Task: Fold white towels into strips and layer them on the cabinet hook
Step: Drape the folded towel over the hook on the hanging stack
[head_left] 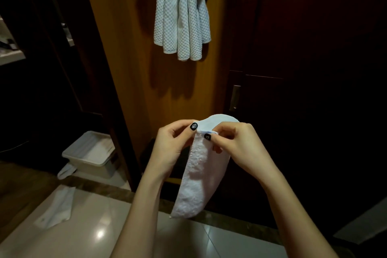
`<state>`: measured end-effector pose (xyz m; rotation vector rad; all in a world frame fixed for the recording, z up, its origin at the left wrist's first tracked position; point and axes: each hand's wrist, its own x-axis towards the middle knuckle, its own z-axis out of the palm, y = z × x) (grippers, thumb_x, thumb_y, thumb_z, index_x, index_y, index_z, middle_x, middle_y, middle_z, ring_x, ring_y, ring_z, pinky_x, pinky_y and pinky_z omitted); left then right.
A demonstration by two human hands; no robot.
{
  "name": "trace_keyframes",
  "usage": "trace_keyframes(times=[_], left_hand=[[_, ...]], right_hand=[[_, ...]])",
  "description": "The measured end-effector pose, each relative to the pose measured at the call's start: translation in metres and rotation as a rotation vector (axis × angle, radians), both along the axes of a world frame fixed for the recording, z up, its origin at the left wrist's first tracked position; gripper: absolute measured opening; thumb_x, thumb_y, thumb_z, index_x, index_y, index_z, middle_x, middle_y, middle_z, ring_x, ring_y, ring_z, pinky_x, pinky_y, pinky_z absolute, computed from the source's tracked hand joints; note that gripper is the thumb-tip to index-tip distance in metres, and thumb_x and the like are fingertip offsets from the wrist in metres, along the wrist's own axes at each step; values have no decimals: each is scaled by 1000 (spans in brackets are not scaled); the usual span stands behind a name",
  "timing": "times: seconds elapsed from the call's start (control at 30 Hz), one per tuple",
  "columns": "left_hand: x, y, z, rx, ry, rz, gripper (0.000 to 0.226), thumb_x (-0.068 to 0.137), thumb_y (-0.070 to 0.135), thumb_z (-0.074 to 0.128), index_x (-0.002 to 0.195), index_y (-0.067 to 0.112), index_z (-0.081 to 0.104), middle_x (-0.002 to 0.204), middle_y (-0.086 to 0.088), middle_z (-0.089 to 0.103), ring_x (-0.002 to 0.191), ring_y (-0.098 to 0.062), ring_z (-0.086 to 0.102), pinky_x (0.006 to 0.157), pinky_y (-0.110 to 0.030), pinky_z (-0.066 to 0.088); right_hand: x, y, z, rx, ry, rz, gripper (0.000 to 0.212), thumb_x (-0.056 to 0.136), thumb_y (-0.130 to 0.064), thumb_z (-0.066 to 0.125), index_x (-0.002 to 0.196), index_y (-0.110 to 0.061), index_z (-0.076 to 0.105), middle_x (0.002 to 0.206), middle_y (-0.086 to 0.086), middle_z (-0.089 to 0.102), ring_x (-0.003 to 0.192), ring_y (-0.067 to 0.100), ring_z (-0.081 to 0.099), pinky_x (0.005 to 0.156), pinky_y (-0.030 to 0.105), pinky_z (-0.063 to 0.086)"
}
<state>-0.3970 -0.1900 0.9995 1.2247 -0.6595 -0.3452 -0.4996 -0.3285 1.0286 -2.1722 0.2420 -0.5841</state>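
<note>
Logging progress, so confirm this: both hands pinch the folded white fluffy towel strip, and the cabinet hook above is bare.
Wrong: it is not bare; the head view shows white waffle-weave towels hanging there. The left hand and right hand do pinch the folded white fluffy towel strip.

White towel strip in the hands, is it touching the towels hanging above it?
Apart. In the head view, bare wooden cabinet panel shows between the white towel strip, pinched by left hand and right hand, and the hanging towels.
</note>
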Motion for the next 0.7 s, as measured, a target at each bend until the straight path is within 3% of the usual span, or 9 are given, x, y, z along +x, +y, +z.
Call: trace_keyframes(times=[0.17,0.37,0.47,0.6,0.7], left_hand=[[-6,1,-4,84,-98,21,20,92,26,63,103,17,77,106,-2,74,103,-19,69,85,-29,56],[-11,3,-8,139,-109,-10,20,88,23,66,104,13,76,104,0,75,101,-16,70,80,-24,56],[-11,2,-11,176,-168,13,19,89,23,64,102,14,76,101,3,75,99,-12,70,80,-21,54],[-3,2,-21,206,-264,183,17,95,15,59,94,24,74,95,16,74,94,2,67,77,-9,47],[9,9,-29,176,-222,309,24,97,12,57,88,30,70,88,20,73,84,8,64,71,-6,45]], right_hand=[[-3,-7,-2,102,-55,43,18,88,-15,70,70,-13,70,60,1,68,58,9,65,63,31,51],[-6,-1,-16,144,-50,5,18,87,-18,71,69,-16,71,60,1,68,58,13,66,63,30,51],[-3,-1,-20,94,-25,-41,20,85,-24,73,66,-20,69,57,-1,64,51,6,58,53,24,44],[-5,-20,-31,-126,201,-131,27,81,-42,72,68,-18,67,64,1,59,61,7,52,56,31,39],[-12,-36,-44,-163,349,-188,17,84,-45,70,75,-31,67,86,-8,51,80,5,49,65,26,37]])
